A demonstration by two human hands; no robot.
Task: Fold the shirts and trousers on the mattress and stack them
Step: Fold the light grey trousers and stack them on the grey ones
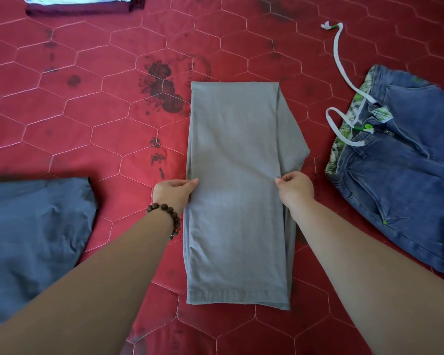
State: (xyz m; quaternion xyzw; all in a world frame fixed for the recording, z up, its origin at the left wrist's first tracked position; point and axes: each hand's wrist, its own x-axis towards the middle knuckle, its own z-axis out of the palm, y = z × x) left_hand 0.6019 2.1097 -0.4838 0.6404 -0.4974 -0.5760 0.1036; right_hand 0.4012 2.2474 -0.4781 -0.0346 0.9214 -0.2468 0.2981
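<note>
Grey trousers (235,160) lie folded lengthwise into a long strip in the middle of the red quilted mattress (87,111). My left hand (173,192) pinches the strip's left edge about halfway along. My right hand (295,188) pinches the right edge at the same height. Blue jeans (400,170) with a white drawstring lie spread out at the right. A blue-grey garment (34,234) lies crumpled at the left. A stack of folded clothes (82,3), white over maroon, sits at the far left top edge.
The jeans' white drawstring (337,55) trails across the mattress toward the far right. Dark floral prints mark the mattress left of the grey trousers. Open mattress stretches between the grey trousers and the far stack.
</note>
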